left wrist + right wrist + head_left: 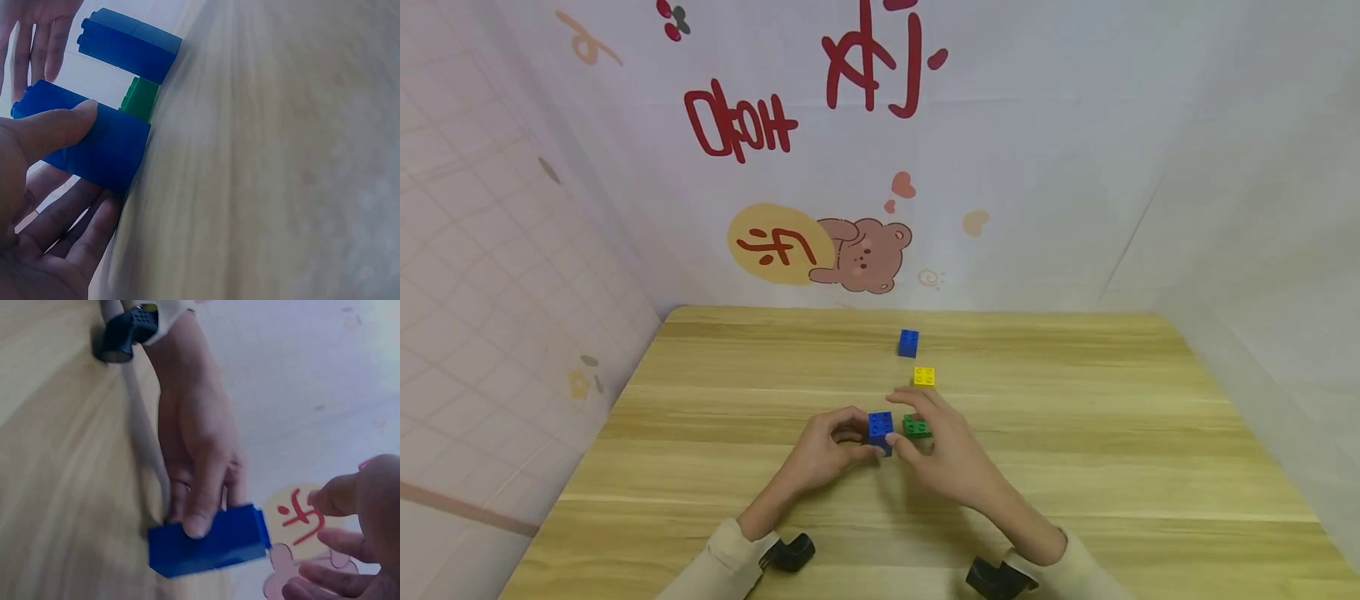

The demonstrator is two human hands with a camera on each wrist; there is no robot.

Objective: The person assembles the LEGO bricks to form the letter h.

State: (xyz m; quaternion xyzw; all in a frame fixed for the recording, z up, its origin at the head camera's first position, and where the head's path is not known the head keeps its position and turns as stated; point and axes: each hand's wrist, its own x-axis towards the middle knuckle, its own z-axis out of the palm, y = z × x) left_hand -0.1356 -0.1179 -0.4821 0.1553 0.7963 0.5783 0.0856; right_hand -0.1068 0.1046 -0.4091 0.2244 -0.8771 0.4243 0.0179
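Left grip pinches stacked blue blocks; right grip, loosely parted, nearby.

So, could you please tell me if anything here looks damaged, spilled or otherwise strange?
One thing: the bear printed on the back wall lies sideways, its ears toward the right in the head view, so the print may be hung turned. On the table, I see no spill and no visible damage to the blocks.
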